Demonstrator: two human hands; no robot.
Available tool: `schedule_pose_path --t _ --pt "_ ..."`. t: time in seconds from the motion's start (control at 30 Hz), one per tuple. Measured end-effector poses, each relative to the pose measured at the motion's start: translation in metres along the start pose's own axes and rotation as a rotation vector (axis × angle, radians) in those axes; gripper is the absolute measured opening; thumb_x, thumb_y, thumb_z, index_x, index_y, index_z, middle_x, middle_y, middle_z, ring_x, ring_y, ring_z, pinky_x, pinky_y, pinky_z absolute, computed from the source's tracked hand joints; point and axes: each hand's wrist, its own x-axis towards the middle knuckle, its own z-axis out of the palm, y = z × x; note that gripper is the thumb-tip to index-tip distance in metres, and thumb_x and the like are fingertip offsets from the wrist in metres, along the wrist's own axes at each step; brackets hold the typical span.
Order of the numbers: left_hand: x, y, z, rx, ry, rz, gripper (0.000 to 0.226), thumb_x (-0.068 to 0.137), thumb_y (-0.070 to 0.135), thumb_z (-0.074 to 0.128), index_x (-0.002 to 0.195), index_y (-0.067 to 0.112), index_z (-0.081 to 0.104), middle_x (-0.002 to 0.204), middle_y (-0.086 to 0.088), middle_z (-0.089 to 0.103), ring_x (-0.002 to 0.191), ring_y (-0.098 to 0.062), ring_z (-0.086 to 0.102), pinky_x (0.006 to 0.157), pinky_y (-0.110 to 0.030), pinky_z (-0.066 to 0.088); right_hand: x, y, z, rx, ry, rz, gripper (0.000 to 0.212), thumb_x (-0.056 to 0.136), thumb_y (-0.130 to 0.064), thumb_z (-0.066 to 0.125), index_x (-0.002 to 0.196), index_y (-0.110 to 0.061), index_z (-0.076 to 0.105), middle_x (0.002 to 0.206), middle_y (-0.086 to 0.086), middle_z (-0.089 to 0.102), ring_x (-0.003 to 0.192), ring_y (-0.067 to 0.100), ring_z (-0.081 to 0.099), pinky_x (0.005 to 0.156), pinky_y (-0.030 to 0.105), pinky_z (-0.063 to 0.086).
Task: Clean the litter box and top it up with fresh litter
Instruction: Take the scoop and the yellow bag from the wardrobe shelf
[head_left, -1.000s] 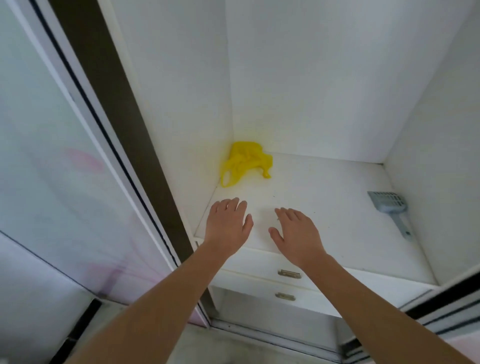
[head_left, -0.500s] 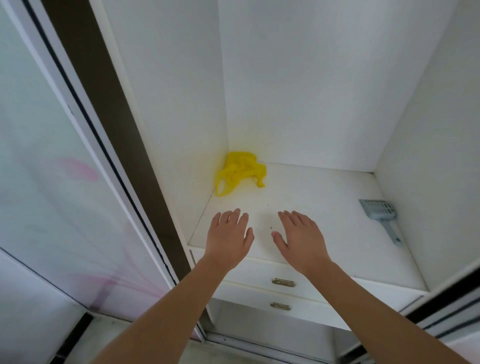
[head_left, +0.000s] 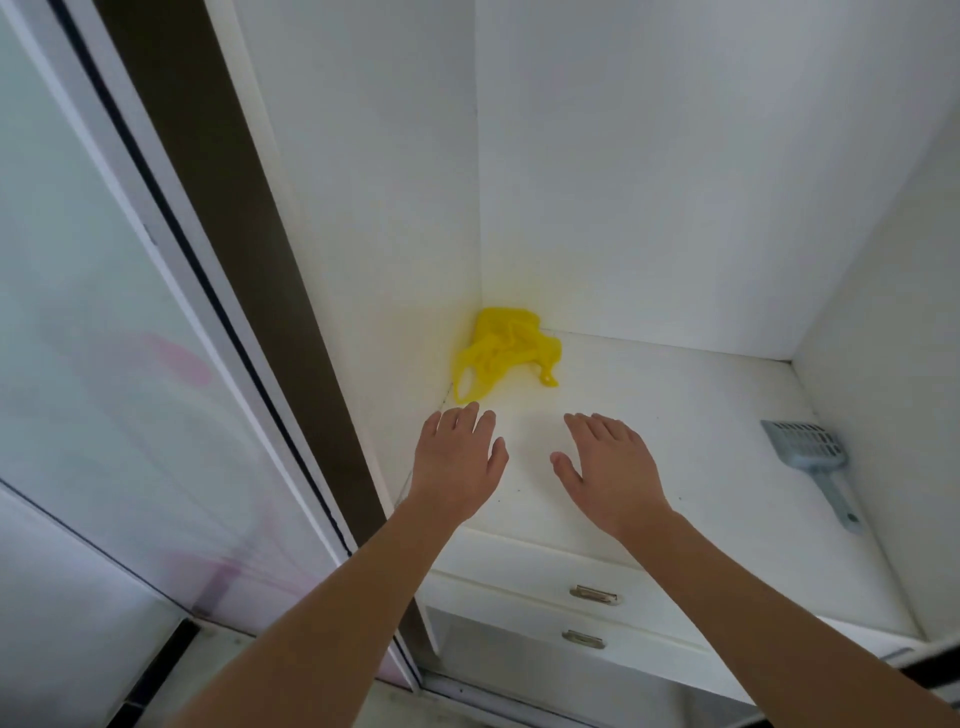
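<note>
White walls make a tall cupboard (head_left: 649, 182), and a white shelf (head_left: 691, 415) runs across it low down. Both arms reach in from the front. The left hand (head_left: 457, 467) is flat and wide, palm down, with its fingers straight and a little spread, and it holds nothing. The right hand (head_left: 610, 473) looks the same: flat, palm down, fingers straight, holding nothing. The two hands are side by side over the front left part of the shelf, with a small gap between the thumbs. I cannot tell if they touch the shelf or float just above it. A yellow bag (head_left: 504, 348) lies crumpled in the back left corner of the shelf, pushed up against the walls. Its loop handle hangs toward the front, very near the left hand's fingertips (head_left: 470, 413). A grey scoop (head_left: 813, 460) lies on the shelf far over on the right, just beside the right wall and well apart from both hands. Its head with the slots points to the back and its handle points to the front. Under the shelf are a top drawer (head_left: 519, 571) and a lower drawer (head_left: 509, 623), each with a small metal handle. On the left stands a sliding door (head_left: 104, 312) with faint pink marks, and a dark strip (head_left: 234, 234) runs between the door and the cupboard.
</note>
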Motion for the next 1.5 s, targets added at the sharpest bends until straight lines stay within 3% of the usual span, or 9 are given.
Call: schedule_pose_path --t 0.37,0.53,0.73,0.87,1.13,1.2,1.37,1.5 --pt "0.065 0.002 0.035 -0.083 0.008 0.057 0.051 0.098 0.041 0.031 0.127 0.015 0.064 0.132 -0.007 0.064 0.117 -0.028 0.060 0.100 -0.047 0.047 0.049 0.012 0.013 -0.014 -0.037 0.078 0.056 0.102 -0.046 0.038 0.147 -0.013 0.042 0.145 0.004 0.052 0.138 0.026 0.041 0.115 0.039 0.028" --pt "0.103 0.016 0.055 -0.120 0.016 0.105 0.055 0.095 0.042 0.029 0.120 0.014 0.068 0.123 -0.007 0.068 0.108 -0.028 0.064 0.094 -0.044 0.049 0.064 0.033 0.016 -0.027 -0.047 0.166 0.056 0.101 -0.047 0.038 0.146 -0.014 0.042 0.145 0.003 0.052 0.139 0.025 0.041 0.115 0.038 0.028" --pt "0.124 0.080 0.076 -0.207 -0.034 0.269 0.045 0.098 0.039 0.040 0.123 0.014 0.066 0.125 -0.007 0.067 0.111 -0.029 0.063 0.095 -0.044 0.048 0.045 0.090 0.014 -0.053 -0.059 0.377 0.057 0.101 -0.049 0.038 0.148 -0.015 0.039 0.148 0.002 0.049 0.140 0.023 0.040 0.116 0.037 0.028" --pt "0.131 0.129 0.079 -0.277 -0.033 0.381 0.052 0.095 0.041 0.030 0.118 0.013 0.067 0.117 -0.007 0.069 0.102 -0.030 0.065 0.090 -0.043 0.049 0.018 0.129 0.003 -0.072 -0.038 0.504 0.056 0.101 -0.048 0.039 0.146 -0.016 0.041 0.146 0.003 0.051 0.137 0.023 0.043 0.114 0.038 0.032" --pt "0.139 0.217 0.092 -0.341 -0.062 0.548 0.048 0.093 0.040 0.032 0.110 0.013 0.069 0.106 -0.006 0.069 0.091 -0.029 0.066 0.081 -0.041 0.050 -0.028 0.196 -0.012 -0.109 -0.059 0.671 0.053 0.100 -0.048 0.038 0.143 -0.017 0.042 0.142 0.005 0.053 0.132 0.026 0.046 0.108 0.040 0.036" --pt "0.134 0.229 0.104 -0.340 -0.094 0.573 0.051 0.093 0.042 0.030 0.112 0.014 0.068 0.109 -0.006 0.069 0.095 -0.029 0.065 0.082 -0.042 0.050 -0.037 0.208 -0.004 -0.113 -0.088 0.704 0.054 0.100 -0.050 0.037 0.142 -0.017 0.042 0.142 0.006 0.054 0.131 0.025 0.047 0.107 0.039 0.037" --pt "0.114 0.231 0.135 -0.205 -0.299 0.568 0.046 0.098 0.051 0.038 0.132 0.023 0.053 0.142 -0.006 0.049 0.127 -0.028 0.047 0.106 -0.047 0.037 -0.051 0.225 0.017 -0.093 -0.148 0.730 0.058 0.100 -0.050 0.037 0.146 -0.015 0.039 0.144 0.007 0.052 0.131 0.025 0.047 0.109 0.040 0.036" --pt "0.109 0.228 0.144 -0.225 -0.264 0.556 0.051 0.093 0.057 0.045 0.132 0.025 0.054 0.146 -0.006 0.047 0.130 -0.029 0.043 0.107 -0.048 0.034 -0.057 0.231 0.034 -0.067 -0.130 0.737 0.060 0.100 -0.049 0.038 0.150 -0.015 0.036 0.146 0.006 0.050 0.134 0.024 0.045 0.111 0.040 0.034"
